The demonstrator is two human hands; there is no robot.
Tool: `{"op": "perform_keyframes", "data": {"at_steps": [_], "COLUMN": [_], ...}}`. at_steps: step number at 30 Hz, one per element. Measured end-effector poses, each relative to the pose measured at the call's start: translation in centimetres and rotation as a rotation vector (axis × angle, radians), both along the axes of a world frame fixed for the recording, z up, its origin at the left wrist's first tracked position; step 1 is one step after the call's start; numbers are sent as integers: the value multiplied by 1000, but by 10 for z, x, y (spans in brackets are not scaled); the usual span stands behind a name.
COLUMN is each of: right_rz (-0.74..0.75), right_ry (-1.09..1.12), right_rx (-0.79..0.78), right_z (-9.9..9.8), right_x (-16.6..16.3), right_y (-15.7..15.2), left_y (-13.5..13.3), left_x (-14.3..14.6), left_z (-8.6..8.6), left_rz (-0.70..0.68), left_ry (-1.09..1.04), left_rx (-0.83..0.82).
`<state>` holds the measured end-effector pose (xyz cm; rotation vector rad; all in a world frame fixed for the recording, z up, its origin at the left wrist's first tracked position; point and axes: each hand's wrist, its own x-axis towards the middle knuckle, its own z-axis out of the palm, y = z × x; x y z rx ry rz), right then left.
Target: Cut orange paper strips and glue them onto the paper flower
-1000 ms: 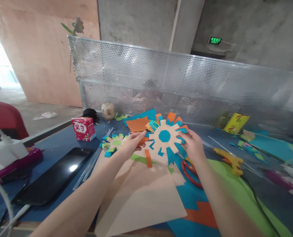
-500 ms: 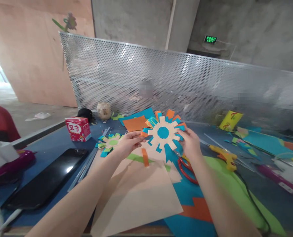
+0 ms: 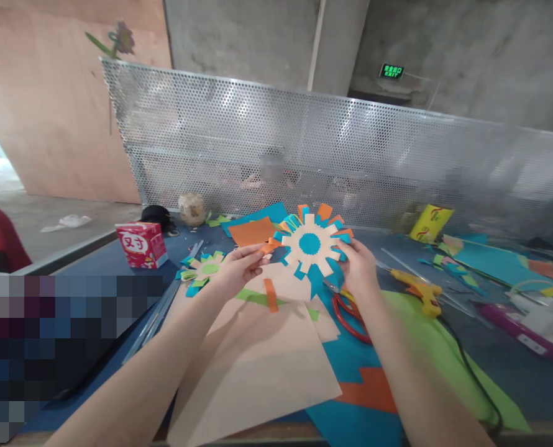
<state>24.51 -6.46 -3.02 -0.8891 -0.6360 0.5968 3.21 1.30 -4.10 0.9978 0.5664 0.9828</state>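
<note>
A layered paper flower (image 3: 323, 248), cream over blue and orange with a scalloped blue centre, is held up above the table. My right hand (image 3: 358, 264) grips its right edge, thumb in front. On its left side, my left hand (image 3: 245, 268) pinches an orange paper petal (image 3: 271, 246) between thumb and fingertips. Behind my left hand lies a second paper flower (image 3: 209, 269) with a green centre, partly hidden. Red-handled scissors (image 3: 346, 320) rest below my right hand. Cream paper sheets (image 3: 253, 366) with an orange strip (image 3: 271, 295) on top lie beneath both hands.
A yellow glue gun (image 3: 419, 288) lies at right on green paper (image 3: 411, 323), its black cable running forward. A red box (image 3: 141, 245) and glue sticks (image 3: 153, 323) are at left. A perforated metal screen (image 3: 202, 130) closes the back, near a yellow packet (image 3: 431, 223).
My left hand has drawn slightly left from the flower, pulling the orange petal outward. The flower has turned a little in my right hand. The view has shifted slightly.
</note>
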Motion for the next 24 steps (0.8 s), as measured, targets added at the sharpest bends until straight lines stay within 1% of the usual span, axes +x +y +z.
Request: {"op": "perform_keyframes", "data": {"at_steps": [6, 8, 10, 11, 12, 14, 18, 21, 24], "right_rz": [-19, -20, -5, 8, 22, 43, 58, 68, 78], "right_ry": [-4, -8, -17, -24, -33, -51, -79, -67, -59], "right_rx": [20, 26, 28, 24, 19, 5, 10, 20, 27], "right_z": [-1, -1, -1, -1, -1, -1, -1, -2, -2], "right_x": [3, 3, 2, 2, 1, 0, -3, -4, -4], "right_y": [1, 1, 1, 1, 1, 0, 0, 0, 0], "left_y": [2, 4, 4, 4, 3, 1, -5, -8, -11], "left_x": [-1, -1, -1, -1, 0, 2, 5, 5, 5], "left_z": [2, 0, -2, -3, -4, -6, -6, -5, -3], "left_rz": [71, 135, 191, 193, 174, 95, -46, -87, -113], "left_ry": [-55, 31, 199, 280, 339, 371, 267, 185, 181], "left_rx": [-36, 14, 104, 144, 176, 195, 164, 95, 60]}}
